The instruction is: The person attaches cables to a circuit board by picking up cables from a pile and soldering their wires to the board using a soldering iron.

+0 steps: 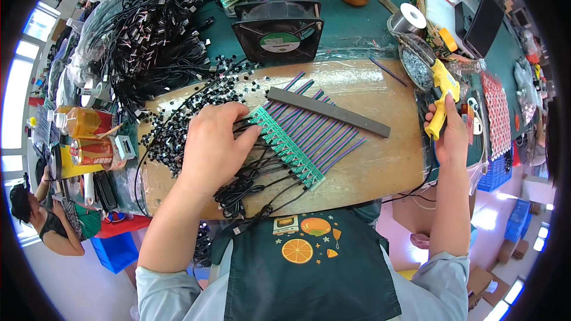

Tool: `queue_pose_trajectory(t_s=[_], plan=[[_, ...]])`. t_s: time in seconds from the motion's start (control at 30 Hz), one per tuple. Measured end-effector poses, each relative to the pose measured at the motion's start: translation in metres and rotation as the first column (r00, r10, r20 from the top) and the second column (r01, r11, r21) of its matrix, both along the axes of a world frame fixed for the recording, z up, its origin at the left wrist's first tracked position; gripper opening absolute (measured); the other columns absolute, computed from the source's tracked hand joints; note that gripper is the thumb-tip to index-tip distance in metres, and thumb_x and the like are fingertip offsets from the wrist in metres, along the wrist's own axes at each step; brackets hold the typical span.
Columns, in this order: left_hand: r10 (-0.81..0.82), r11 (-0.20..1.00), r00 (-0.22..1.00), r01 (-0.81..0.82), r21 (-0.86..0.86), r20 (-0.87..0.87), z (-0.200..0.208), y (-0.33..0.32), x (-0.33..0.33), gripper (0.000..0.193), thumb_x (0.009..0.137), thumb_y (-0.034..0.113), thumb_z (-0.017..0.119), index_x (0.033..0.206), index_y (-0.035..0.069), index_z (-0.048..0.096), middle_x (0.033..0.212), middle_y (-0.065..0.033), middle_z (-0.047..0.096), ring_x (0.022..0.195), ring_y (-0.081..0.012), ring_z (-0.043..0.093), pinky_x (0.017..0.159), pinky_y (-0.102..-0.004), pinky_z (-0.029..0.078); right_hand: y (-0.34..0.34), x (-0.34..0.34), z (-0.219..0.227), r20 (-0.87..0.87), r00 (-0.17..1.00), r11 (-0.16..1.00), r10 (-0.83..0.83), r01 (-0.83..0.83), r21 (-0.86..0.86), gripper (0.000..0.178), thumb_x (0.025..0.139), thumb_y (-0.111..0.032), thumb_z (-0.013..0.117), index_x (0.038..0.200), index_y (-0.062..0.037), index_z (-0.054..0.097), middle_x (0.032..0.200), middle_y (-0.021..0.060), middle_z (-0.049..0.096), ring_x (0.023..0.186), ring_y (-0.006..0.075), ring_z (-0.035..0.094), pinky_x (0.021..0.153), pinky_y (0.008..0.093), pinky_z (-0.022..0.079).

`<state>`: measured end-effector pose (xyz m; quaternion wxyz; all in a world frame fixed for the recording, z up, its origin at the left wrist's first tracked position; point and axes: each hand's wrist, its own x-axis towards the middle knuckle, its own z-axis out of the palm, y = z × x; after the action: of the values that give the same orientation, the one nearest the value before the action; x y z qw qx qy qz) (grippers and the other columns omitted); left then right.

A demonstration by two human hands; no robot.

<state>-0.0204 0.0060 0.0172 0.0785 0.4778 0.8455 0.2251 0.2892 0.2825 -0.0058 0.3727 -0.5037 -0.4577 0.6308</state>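
My left hand (217, 142) pinches a black cable at the upper left end of a strip of joined green circuit boards (288, 145). What lies under the fingertips is partly hidden. Purple, green and dark wires (327, 137) fan out from the strip's right side, with a grey flat bar (330, 112) lying across them. More black cables (238, 196) run from its lower left side into a bundle. At the right, my right hand (449, 131) is wrapped around a yellow pistol-shaped soldering gun (443, 98), held away from the boards.
Loose black cable ends (178, 119) are heaped left on the brown work board (380, 172). Behind stand a black fan (278, 30) and a large cable pile (154, 41). A solder spool (410, 18) is at the back right; a drink can (92, 151) stands left. Other people are at the left.
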Motion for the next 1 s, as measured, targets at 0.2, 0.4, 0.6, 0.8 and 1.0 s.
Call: queue_pose_trajectory(t_s=[0.2, 0.4, 0.6, 0.8, 1.0], plan=[[-0.017, 1.0, 0.998, 0.017, -0.004, 0.055, -0.004, 0.004, -0.002, 0.033, 0.079, 0.018, 0.078, 0.106, 0.003, 0.067, 0.094, -0.0149, 0.068, 0.092, -0.032, 0.065, 0.083, -0.041, 0.052, -0.024, 0.023, 0.0, 0.195, 0.975, 0.991, -0.103, 0.084, 0.107, 0.049, 0.098, -0.029, 0.065, 0.134, 0.003, 0.057, 0.107, 0.0079, 0.067, 0.096, 0.0148, 0.064, 0.082, 0.0305, 0.052], [0.0, 1.0, 0.988, -0.002, 0.008, 0.155, -0.003, 0.011, -0.003, 0.034, 0.079, 0.017, 0.079, 0.106, 0.002, 0.065, 0.095, -0.0135, 0.067, 0.091, -0.0283, 0.065, 0.083, -0.0385, 0.053, -0.065, 0.007, 0.009, 0.523, 0.847, 0.754, -0.089, -0.286, 0.592, 0.036, 0.09, -0.016, 0.072, 0.123, -0.0028, 0.065, 0.113, 0.0096, 0.067, 0.109, 0.02, 0.063, 0.093, 0.0314, 0.049], [0.06, 0.995, 0.932, -0.083, 0.048, 0.358, -0.008, 0.009, -0.012, 0.028, 0.079, 0.008, 0.079, 0.103, 0.001, 0.065, 0.083, -0.0027, 0.061, 0.078, -0.0132, 0.057, 0.074, -0.027, 0.048, -0.086, -0.092, -0.003, 0.708, 0.705, 0.2, 0.047, -0.701, 0.685, 0.036, 0.08, -0.028, 0.079, 0.109, -0.0087, 0.07, 0.104, 0.0095, 0.066, 0.099, 0.0308, 0.062, 0.088, 0.0429, 0.05], [0.074, 0.992, 0.834, -0.117, 0.044, 0.546, -0.007, 0.014, -0.015, 0.023, 0.082, 0.004, 0.077, 0.101, 0.001, 0.065, 0.082, 0.0031, 0.058, 0.074, -0.0061, 0.051, 0.069, -0.0227, 0.045, -0.078, -0.114, -0.015, 0.787, 0.608, 0.087, 0.105, -0.794, 0.602, 0.033, 0.078, -0.028, 0.079, 0.104, -0.009, 0.07, 0.096, 0.0085, 0.064, 0.093, 0.0307, 0.062, 0.085, 0.0413, 0.048], [0.041, 0.992, 0.729, -0.114, 0.062, 0.683, 0.013, 0.006, -0.014, 0.023, 0.084, 0.001, 0.074, 0.105, 0.001, 0.067, 0.083, 0.0044, 0.059, 0.072, -0.0048, 0.052, 0.067, -0.021, 0.045, -0.086, -0.083, 0.007, 0.687, 0.725, 0.307, 0.052, -0.666, 0.68, 0.029, 0.08, -0.024, 0.08, 0.101, -0.0062, 0.069, 0.094, 0.0097, 0.065, 0.091, 0.0309, 0.063, 0.081, 0.0408, 0.05]])
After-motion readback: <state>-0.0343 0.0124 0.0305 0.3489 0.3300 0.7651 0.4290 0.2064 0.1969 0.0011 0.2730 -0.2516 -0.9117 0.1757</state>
